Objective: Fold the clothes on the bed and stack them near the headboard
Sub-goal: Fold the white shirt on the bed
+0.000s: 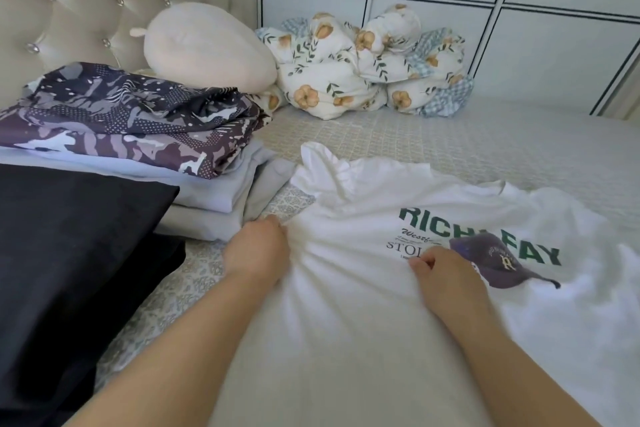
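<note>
I see free bed (519,149) surface in the upper right of the frame, while the folded stack (138,135) crowds the left side below the headboard (69,10). The white T-shirt (346,322) lies in the lower middle, print up, its long axis running from bottom centre toward the right. My left hand (256,253) pinches its left edge and my right hand (446,277) bunches cloth beside the green lettering.
</note>
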